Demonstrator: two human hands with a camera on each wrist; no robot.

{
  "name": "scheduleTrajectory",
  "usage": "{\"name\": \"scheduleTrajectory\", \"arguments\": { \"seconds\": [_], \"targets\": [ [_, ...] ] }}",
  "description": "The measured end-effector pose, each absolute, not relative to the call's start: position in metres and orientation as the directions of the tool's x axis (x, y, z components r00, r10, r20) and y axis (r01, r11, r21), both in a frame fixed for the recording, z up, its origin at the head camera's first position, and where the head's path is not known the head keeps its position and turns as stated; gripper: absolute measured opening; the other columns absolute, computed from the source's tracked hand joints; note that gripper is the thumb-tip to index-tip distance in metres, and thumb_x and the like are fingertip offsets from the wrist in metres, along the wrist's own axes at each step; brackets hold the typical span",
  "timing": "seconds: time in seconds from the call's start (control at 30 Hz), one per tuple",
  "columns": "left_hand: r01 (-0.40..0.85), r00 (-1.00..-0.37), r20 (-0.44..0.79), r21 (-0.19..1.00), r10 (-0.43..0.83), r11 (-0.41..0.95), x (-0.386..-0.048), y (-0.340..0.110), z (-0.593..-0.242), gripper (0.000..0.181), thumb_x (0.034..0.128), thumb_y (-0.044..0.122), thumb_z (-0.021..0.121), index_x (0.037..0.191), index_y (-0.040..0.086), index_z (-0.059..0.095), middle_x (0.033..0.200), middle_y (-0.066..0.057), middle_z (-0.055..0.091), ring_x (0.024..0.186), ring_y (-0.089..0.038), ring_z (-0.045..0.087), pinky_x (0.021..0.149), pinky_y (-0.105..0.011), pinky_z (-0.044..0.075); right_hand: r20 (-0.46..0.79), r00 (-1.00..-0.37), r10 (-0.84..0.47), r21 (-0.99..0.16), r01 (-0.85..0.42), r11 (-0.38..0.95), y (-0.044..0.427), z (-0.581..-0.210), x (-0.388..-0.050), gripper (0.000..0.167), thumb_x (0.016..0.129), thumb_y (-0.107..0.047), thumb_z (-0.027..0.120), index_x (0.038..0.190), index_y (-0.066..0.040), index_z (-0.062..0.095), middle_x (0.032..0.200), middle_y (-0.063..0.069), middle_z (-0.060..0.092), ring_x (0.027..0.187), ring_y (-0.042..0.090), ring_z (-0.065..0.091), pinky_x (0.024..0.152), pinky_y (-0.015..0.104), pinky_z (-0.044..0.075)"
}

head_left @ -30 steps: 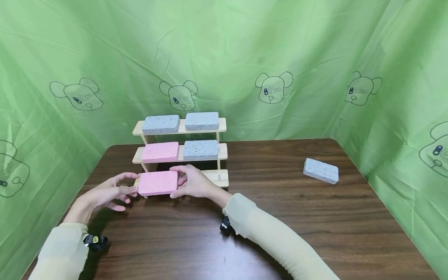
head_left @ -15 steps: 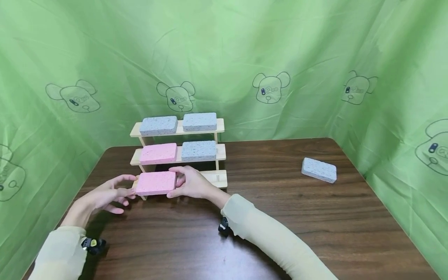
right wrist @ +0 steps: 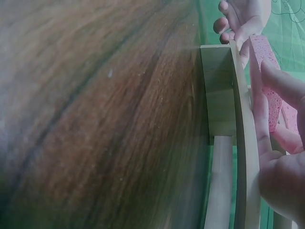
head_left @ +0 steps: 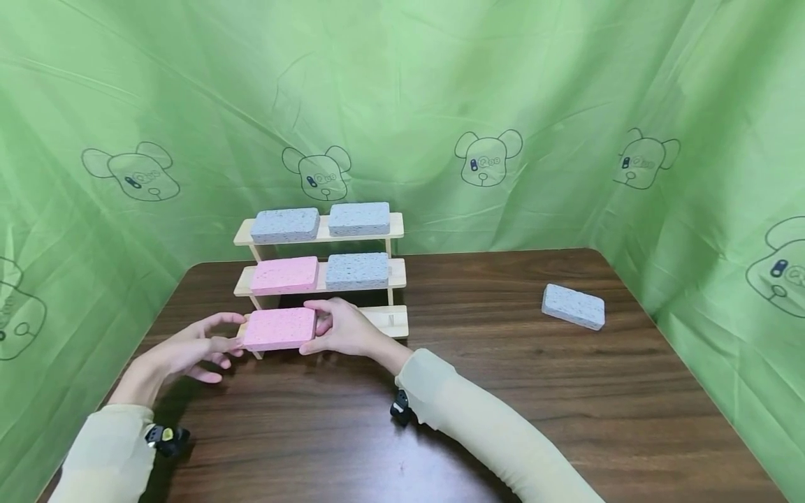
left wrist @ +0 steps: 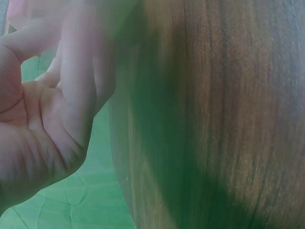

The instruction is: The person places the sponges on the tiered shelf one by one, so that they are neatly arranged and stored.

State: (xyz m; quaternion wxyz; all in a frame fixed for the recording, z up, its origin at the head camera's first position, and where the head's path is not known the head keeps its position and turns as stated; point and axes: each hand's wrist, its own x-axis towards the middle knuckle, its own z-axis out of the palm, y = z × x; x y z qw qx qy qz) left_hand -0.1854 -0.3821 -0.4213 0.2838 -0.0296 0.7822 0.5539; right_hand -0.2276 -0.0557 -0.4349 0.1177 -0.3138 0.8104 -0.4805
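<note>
My right hand (head_left: 342,328) grips the right end of a pink sponge (head_left: 279,330) between thumb and fingers. The sponge lies flat along the left part of the lowest tier of a wooden three-tier rack (head_left: 391,320). At that tier's left end, my left hand (head_left: 189,349) pinches the board with thumb and index finger, its other fingers loose. In the right wrist view, the pink sponge (right wrist: 269,86) appears edge-on beside the right thumb. The left wrist view shows the left palm (left wrist: 43,124), with blurred fingertips.
Two blue-grey sponges (head_left: 285,226) sit on the top tier. The middle tier bears another pink sponge (head_left: 285,275) and a blue-grey sponge (head_left: 357,271). One more blue-grey sponge (head_left: 573,306) lies at the right on the brown table (head_left: 478,363). Green curtains (head_left: 402,91) surround it.
The head view has shifted slightly, moving everything a little left. Both hands and the pink sponge keep their places at the lowest tier.
</note>
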Motion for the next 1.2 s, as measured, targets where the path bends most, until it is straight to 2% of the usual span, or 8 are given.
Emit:
{"name": "scheduleTrajectory", "arguments": {
  "seconds": [0.53,0.9,1.2],
  "targets": [
    [-0.369,-0.832,-0.486,0.844,0.268,0.388,-0.1868,-0.3782,-0.4197,0.06,0.1007,0.025,0.065,0.148,0.019,0.03,0.115,-0.019,0.062,0.083,-0.023,0.063,0.067,-0.047,0.061,0.091,-0.787,-0.61,-0.849,-0.382,0.366,-0.0555,-0.4341,-0.2267,0.087,0.071,-0.026,0.096,0.145,-0.008,0.054,0.105,0.0,0.066,0.083,0.002,0.067,0.078,0.014,0.052],
    [-0.369,-0.828,-0.488,0.846,0.278,0.385,-0.1857,-0.3797,-0.4184,0.059,0.1014,0.025,0.064,0.148,0.018,0.029,0.117,-0.021,0.061,0.083,-0.022,0.063,0.067,-0.047,0.061,0.085,-0.795,-0.601,-0.856,-0.367,0.364,-0.0568,-0.4317,-0.2248,0.087,0.071,-0.026,0.096,0.145,-0.008,0.054,0.108,0.0,0.066,0.086,0.005,0.069,0.081,0.014,0.051],
    [-0.356,-0.828,-0.481,0.848,0.289,0.393,-0.1855,-0.382,-0.4184,0.05,0.1016,0.026,0.064,0.143,0.025,0.035,0.114,-0.017,0.062,0.082,-0.02,0.063,0.067,-0.047,0.061,0.116,-0.785,-0.609,-0.84,-0.405,0.362,-0.0584,-0.4313,-0.2254,0.088,0.071,-0.027,0.096,0.145,-0.004,0.054,0.108,0.004,0.07,0.083,0.003,0.07,0.085,0.013,0.051]
  ]
}}
